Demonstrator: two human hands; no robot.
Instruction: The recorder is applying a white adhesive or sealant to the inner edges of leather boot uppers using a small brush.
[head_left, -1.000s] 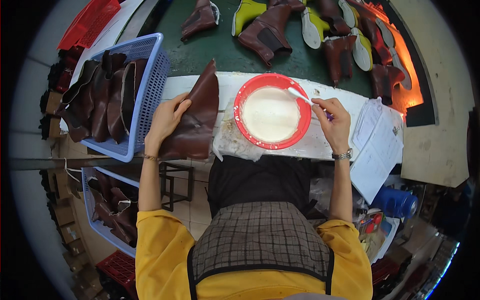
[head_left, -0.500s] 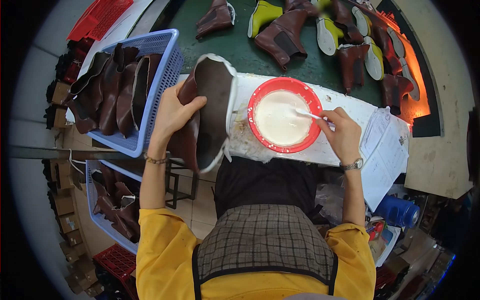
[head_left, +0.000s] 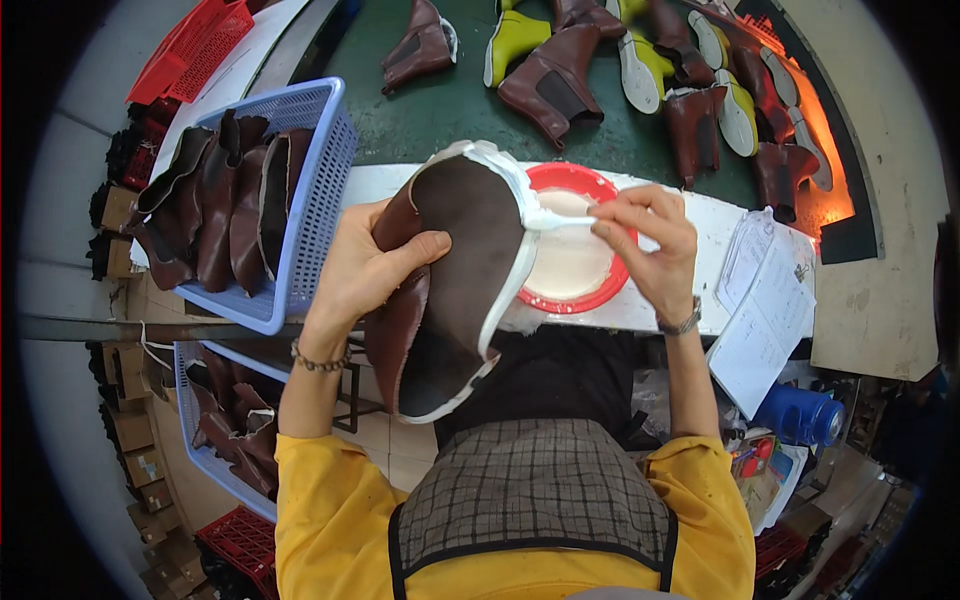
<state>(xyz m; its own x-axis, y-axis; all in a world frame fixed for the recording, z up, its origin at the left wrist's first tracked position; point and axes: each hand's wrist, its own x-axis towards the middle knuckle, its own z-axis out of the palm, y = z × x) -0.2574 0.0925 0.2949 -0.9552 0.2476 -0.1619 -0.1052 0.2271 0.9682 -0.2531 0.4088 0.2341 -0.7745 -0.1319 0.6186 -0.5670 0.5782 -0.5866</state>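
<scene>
My left hand (head_left: 372,262) grips a brown leather boot upper (head_left: 468,245), thumb on its dark inner face and fingers behind. A white coated band runs along the upper's open edge, thickest at the top right. In my right hand (head_left: 655,245), a small white brush (head_left: 568,220) is pinched between thumb and fingers; its tip touches that white edge. Partly behind the upper and the brush, a red bowl (head_left: 615,288) of creamy white liquid (head_left: 568,265) rests on the white table (head_left: 700,260). The brush's bristles are hard to make out under the white coating.
At left stands a blue basket (head_left: 318,190) of brown boot uppers, with another blue basket (head_left: 205,455) below it. Brown boots (head_left: 555,85) and yellow ones with pale soles lie across the green surface (head_left: 470,130) beyond. Papers (head_left: 765,310) and a blue jug (head_left: 798,415) are at right.
My right hand has lifted the brush out of the bowl and brought it left onto the upper's edge. My left hand has moved the upper right, partly over the bowl.
</scene>
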